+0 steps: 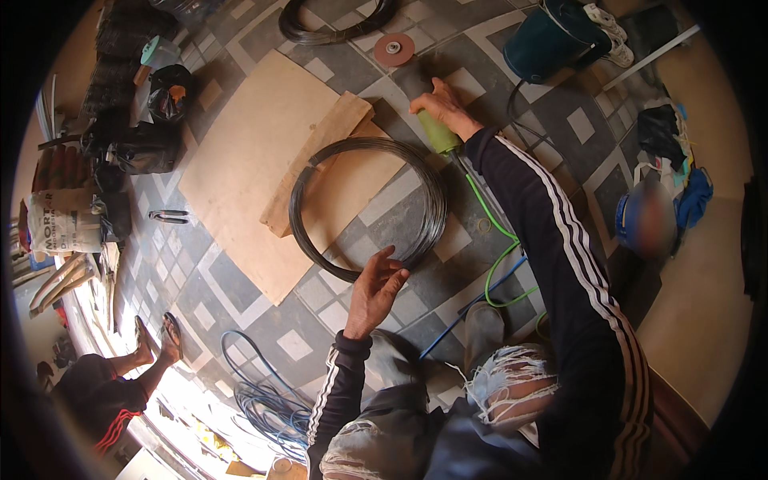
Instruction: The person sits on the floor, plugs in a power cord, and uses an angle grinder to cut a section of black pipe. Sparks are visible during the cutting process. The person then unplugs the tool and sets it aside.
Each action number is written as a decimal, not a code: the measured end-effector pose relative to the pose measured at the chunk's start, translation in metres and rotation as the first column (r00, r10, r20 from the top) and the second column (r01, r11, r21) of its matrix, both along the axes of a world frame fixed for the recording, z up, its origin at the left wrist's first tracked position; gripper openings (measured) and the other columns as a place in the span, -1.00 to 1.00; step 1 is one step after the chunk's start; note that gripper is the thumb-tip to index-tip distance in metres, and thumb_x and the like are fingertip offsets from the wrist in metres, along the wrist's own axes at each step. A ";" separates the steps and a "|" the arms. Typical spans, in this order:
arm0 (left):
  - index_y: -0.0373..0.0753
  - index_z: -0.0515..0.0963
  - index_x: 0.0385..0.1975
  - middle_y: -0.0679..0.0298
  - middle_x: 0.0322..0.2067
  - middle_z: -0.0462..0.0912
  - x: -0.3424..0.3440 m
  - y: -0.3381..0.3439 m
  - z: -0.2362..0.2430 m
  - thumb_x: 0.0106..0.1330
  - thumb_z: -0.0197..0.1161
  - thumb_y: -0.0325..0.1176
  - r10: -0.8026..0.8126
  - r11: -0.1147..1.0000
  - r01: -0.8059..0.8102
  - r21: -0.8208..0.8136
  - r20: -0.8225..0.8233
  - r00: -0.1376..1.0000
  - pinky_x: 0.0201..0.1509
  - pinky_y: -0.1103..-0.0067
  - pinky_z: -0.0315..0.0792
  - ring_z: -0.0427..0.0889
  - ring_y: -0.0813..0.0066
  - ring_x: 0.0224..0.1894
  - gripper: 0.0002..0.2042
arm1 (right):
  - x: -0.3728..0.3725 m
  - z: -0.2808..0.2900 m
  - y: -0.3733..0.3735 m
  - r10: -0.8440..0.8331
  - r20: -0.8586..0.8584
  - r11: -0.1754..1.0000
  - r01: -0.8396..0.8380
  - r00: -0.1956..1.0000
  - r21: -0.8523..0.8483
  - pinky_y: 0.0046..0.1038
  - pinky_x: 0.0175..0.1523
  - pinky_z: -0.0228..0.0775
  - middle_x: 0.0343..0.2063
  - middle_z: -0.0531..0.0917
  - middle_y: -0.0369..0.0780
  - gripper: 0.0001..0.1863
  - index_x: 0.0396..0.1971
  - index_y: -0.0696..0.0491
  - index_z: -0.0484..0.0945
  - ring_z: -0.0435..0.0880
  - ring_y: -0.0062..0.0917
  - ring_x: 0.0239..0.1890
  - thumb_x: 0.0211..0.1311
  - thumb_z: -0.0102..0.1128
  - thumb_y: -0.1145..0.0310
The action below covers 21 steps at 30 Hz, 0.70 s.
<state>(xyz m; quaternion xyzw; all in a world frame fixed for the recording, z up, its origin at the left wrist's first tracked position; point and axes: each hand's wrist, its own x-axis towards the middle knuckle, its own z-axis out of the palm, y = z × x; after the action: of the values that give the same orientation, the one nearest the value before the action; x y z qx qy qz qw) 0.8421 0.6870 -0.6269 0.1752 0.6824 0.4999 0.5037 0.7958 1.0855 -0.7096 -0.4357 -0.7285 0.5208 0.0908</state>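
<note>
My right hand (450, 110) is wrapped around the green body of an angle grinder (437, 132), whose reddish-brown disc (394, 50) faces up at the far end. A green cord trails from the tool toward my feet. On the near rim of a coil of dark wire (436, 204), my left hand (376, 294) has its fingers on the inner side and its thumb on the outer side; the palm's contact is hidden. Under the coil's far left part lies a wooden plank (300, 180), resting on a flat tan board (240, 160) on the tiled floor.
Another wire coil (336, 34) lies at the far side. A dark green bucket (540, 44) stands far right, with bags and cloths (672, 176) nearer. Blue cable (268, 400) is heaped near left, beside another person's sandalled feet (164, 340). Bags (64, 224) line the left side.
</note>
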 end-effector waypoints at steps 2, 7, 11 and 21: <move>-0.32 0.33 0.40 0.13 0.03 0.61 -0.003 0.002 0.003 0.47 0.37 -0.26 0.015 1.000 -0.016 0.007 0.031 0.999 0.17 0.48 0.55 0.66 0.38 0.06 -0.41 | 0.000 -0.002 0.006 0.061 0.047 0.998 -0.062 0.997 0.007 -0.30 0.56 0.06 0.43 0.25 0.21 0.29 0.46 0.40 0.13 0.11 -0.05 0.55 -0.27 0.44 -0.07; -0.32 0.34 0.39 0.18 0.01 0.58 -0.015 0.004 0.013 0.47 0.38 -0.25 0.050 0.998 -0.050 0.023 -0.001 0.999 0.15 0.50 0.56 0.65 0.42 0.03 -0.42 | 0.005 -0.012 0.018 0.163 0.063 0.968 -0.172 0.985 0.184 -0.19 0.38 0.29 0.14 0.46 0.13 -0.10 0.13 0.30 0.46 0.33 -0.05 0.32 -0.19 0.43 -0.02; -0.32 0.36 0.38 0.18 0.02 0.57 -0.030 -0.002 0.035 0.46 0.38 -0.28 0.031 0.998 -0.028 0.049 -0.073 0.997 0.14 0.49 0.57 0.65 0.41 0.03 -0.43 | 0.004 -0.022 0.022 0.135 0.092 0.947 -0.156 0.987 0.280 -0.16 0.40 0.29 0.16 0.51 0.14 -0.11 0.13 0.28 0.47 0.34 -0.03 0.36 -0.14 0.44 -0.05; -0.32 0.52 0.24 0.01 -0.08 0.69 -0.062 0.051 0.142 0.39 0.35 -0.45 -0.515 0.851 0.463 -0.248 -0.566 0.644 0.08 0.36 0.62 0.75 0.20 -0.05 -0.58 | 0.122 0.056 -0.105 0.189 -0.245 0.681 0.053 0.951 0.730 -0.08 0.20 0.44 0.06 0.56 0.00 -0.54 0.13 0.16 0.49 0.59 -0.11 0.07 0.27 0.29 0.33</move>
<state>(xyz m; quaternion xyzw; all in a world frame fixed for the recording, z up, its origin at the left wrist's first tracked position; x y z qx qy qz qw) 0.7803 0.7380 -0.4848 0.4848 0.7543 0.2327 0.3767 0.9182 0.9806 -0.6537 -0.2512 -0.8682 0.2512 0.3465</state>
